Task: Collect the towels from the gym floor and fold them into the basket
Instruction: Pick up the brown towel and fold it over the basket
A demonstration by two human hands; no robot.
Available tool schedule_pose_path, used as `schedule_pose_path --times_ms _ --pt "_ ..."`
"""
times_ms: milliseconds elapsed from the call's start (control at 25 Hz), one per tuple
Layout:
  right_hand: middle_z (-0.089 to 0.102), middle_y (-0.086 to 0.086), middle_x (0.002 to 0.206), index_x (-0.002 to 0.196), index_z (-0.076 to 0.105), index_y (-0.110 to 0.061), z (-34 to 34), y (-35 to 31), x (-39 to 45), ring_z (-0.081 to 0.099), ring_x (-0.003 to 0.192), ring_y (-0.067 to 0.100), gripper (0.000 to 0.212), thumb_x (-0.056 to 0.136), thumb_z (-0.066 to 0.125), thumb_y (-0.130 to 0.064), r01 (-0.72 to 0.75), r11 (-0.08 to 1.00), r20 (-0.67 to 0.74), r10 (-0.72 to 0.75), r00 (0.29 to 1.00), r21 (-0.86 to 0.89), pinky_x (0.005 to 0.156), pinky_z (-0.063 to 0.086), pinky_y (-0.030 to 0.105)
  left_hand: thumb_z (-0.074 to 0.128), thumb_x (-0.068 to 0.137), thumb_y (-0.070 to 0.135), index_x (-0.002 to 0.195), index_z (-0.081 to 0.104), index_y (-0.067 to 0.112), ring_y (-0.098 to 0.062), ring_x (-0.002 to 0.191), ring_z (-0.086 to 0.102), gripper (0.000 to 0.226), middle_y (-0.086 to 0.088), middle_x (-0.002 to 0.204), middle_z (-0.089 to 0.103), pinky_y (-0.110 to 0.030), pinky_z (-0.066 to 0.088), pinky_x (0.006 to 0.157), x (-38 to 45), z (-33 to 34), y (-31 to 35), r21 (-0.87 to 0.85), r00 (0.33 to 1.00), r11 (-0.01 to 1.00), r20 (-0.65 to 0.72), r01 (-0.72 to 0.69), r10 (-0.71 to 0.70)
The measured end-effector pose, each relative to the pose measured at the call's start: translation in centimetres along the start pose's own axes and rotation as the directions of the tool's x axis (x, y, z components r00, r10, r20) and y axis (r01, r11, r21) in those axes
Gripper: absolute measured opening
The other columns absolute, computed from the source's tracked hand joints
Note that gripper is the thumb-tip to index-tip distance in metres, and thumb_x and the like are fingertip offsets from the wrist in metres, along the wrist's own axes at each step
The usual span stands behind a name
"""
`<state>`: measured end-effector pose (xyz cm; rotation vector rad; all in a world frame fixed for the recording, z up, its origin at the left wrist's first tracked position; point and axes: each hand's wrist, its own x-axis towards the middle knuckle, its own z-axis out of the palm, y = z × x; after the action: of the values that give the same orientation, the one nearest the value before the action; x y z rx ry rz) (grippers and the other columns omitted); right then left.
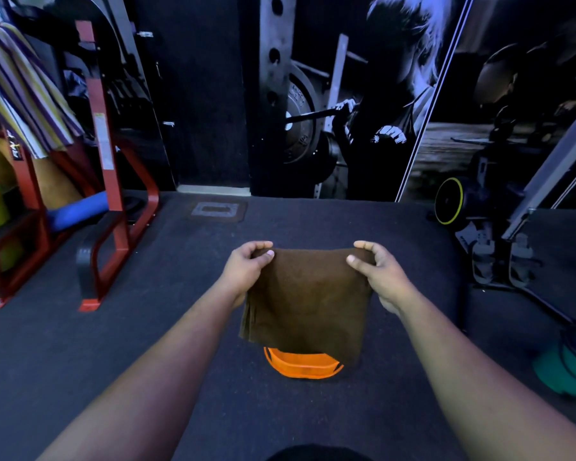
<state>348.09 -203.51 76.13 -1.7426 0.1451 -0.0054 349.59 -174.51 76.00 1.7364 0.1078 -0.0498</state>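
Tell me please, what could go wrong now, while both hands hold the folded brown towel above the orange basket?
1. The brown towel hides most of the orange basket, so lowering it is partly blind; it may land on the rim or the floor.
2. The left hand and right hand pinch only the top corners. The layered edges at lower left already look uneven, so the fold may open when released.

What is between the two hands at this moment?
In the head view, the folded brown towel spans the gap: the left hand and the right hand each pinch a top corner, above the orange basket.
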Motion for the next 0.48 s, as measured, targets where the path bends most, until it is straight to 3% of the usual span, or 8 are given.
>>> schedule_pose_path --times_ms 80,160,280,400,480 --pt "0.054 -0.006 0.132 0.138 0.051 -0.030 -0.7 -0.5 -0.1 0.056 0.119 0.013 0.075 0.074 0.090 -0.018 -0.006 0.983 0.153 0.035 0.988 -0.183 0.100 0.052 0.033 0.081 0.085 0.021 0.136 0.060 0.027 -0.011 0.124 0.056 0.056 0.008 0.131 0.060 -0.024 0.049 0.097 0.2 -1.0 -0.3 0.002 0.989 1.000 0.144 0.019 -0.019" --pt "0.042 -0.008 0.137 0.145 0.042 -0.028 -0.5 -0.8 0.1 0.046 0.125 0.011 0.092 0.069 0.092 -0.018 0.070 0.854 0.193 0.036 0.981 -0.515 0.107 0.043 0.032 0.091 0.072 0.018 0.145 0.051 0.024 -0.013 0.130 0.051 0.084 0.005 0.140 0.054 -0.035 0.046 0.110 0.9 -1.8 -1.0 0.257 0.974 0.966 0.224 -0.027 -0.032" --pt "0.041 -0.007 0.125 0.130 0.051 -0.030 0.9 -0.5 1.0 0.049 0.116 0.014 0.067 0.075 0.086 -0.016 0.165 0.670 0.190 -0.036 0.981 -0.723 0.097 0.046 0.028 0.093 0.067 0.021 0.136 0.060 0.025 -0.019 0.123 0.057 0.076 0.001 0.131 0.062 -0.039 0.048 0.106 1.6 -1.7 -1.6 0.654 0.982 0.734 0.166 -0.181 0.094" --pt "0.045 -0.007 0.109 0.105 0.060 -0.037 1.3 0.6 1.6 0.055 0.109 0.019 0.030 0.083 0.077 -0.027 0.215 0.503 0.186 -0.108 0.977 -0.837 0.090 0.050 0.034 0.082 0.078 0.039 0.115 0.066 0.033 -0.018 0.107 0.063 0.041 0.004 0.112 0.067 -0.036 0.052 0.088 1.7 -1.9 -1.5 0.829 0.970 0.511 0.147 -0.228 0.195" --pt "0.045 -0.006 0.120 0.111 0.066 -0.035 1.7 1.4 1.7 0.048 0.121 0.020 0.026 0.086 0.073 -0.037 0.234 0.326 0.202 -0.129 0.971 -0.916 0.096 0.047 0.040 0.073 0.084 0.050 0.119 0.064 0.035 -0.020 0.118 0.054 0.040 0.003 0.121 0.060 -0.042 0.047 0.097 2.2 -1.9 -1.8 0.918 0.965 0.314 0.194 -0.242 0.175"
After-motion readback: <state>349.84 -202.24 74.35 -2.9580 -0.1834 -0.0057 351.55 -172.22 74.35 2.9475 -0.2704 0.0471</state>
